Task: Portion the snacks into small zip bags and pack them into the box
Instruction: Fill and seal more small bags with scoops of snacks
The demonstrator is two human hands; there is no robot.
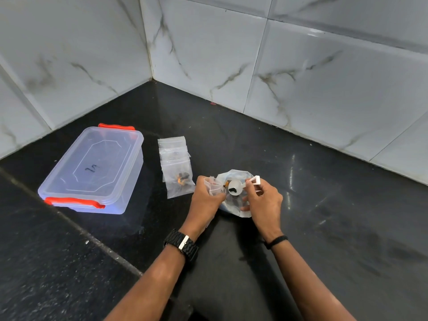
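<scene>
Pinching small clear zip bag [214, 185], left hand [205, 201]; right hand [264, 201] grips white scoop [236, 186] holding dark snack.

Box [92, 170] left of bags [177, 166] (lidded)

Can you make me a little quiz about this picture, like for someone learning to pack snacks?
1. True or false: the plastic box has its lid on.
2. Which hand holds the white scoop?
A. left hand
B. right hand
3. Fill in: the pile of small zip bags lies between the box and the big ____ bag.

Key:
1. True; its red clips sit at both ends.
2. B; the left hand holds a small zip bag open beside the scoop.
3. Snack.
</scene>
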